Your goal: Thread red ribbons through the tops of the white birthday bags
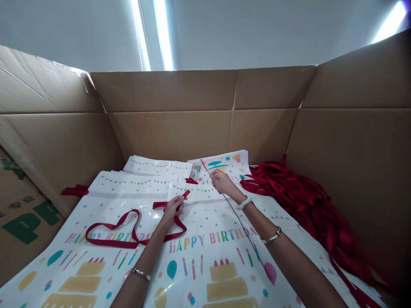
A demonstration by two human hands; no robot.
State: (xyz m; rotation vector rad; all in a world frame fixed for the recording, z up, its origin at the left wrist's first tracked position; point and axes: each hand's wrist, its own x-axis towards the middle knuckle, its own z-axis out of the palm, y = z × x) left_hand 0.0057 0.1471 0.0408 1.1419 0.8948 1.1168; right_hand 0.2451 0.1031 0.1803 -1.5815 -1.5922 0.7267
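The red satin ribbon (pixel 111 242) lies in a loose loop at the left centre of the head view, on a white plastic gift bag (pixel 205 222) printed with "HAPPY BIRTHDAY", cakes and balloons. One part of the ribbon rises to your left hand (pixel 172 210), where the fingers close and pinch it near the upper edge of the bag. I judge this ribbon is very light, soft and a little slippery, so it will not keep its shape. The best place to take it is near its end, between finger and thumb. Your right hand (pixel 224 181) is at the upper centre of the frame. Its fingertips seem to pinch a long thin rod (pixel 241 226), which crosses the bag on a slant, but I cannot see this grip fully. The bag looks thin and smooth, so I think it can slide easily. A stack of more bags (pixel 218 164) lies at the top centre, and a heap of red ribbons (pixel 289 197) lies to the right, against the wall of a cardboard box (pixel 170 137).
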